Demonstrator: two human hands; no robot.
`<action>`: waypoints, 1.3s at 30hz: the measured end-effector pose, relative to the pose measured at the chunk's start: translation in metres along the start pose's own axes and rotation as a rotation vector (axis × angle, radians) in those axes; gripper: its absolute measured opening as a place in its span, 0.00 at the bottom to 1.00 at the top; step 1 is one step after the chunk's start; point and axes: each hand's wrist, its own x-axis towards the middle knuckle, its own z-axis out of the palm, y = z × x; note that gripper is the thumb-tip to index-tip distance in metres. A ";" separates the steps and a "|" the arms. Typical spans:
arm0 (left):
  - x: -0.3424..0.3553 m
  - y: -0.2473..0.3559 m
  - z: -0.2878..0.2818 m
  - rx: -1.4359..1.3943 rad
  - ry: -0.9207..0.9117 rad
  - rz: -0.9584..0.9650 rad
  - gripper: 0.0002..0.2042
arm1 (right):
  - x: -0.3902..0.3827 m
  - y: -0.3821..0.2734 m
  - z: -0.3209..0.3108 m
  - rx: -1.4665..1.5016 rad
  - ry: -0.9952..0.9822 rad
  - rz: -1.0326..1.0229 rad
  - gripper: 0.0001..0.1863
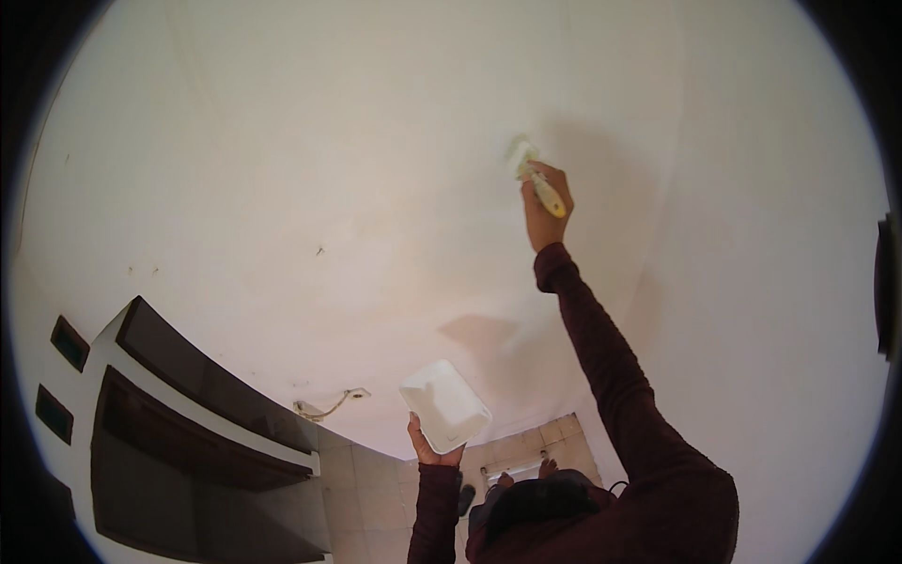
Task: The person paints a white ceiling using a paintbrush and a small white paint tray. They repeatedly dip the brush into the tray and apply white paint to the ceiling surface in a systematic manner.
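— Both hands are up: the left hand [427,444], near and low, grips the edge of a white paint tray [444,404].
— And the right hand [542,209]?
— Far up, fingers wrapped around a yellow-handled brush [534,177], bristles pressed to the white wall [282,169].
— Anything around?
— Dark shelves [178,414] at the left, a loose cable [329,406] just beside them, tiled floor [376,489] below.

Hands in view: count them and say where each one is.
2. The right hand is raised, holding a paintbrush against the white wall; the left hand, lower, holds a white tray.
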 end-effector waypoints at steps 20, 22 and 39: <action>-0.006 0.006 0.002 0.033 -0.007 -0.023 0.34 | 0.062 0.046 -0.055 0.145 -0.148 0.259 0.10; -0.006 0.005 0.003 0.024 -0.004 -0.030 0.34 | 0.082 0.054 -0.076 0.121 -0.089 0.340 0.10; -0.012 -0.003 -0.005 -0.065 0.041 -0.024 0.31 | -0.011 -0.041 0.061 -0.082 -0.242 -0.134 0.15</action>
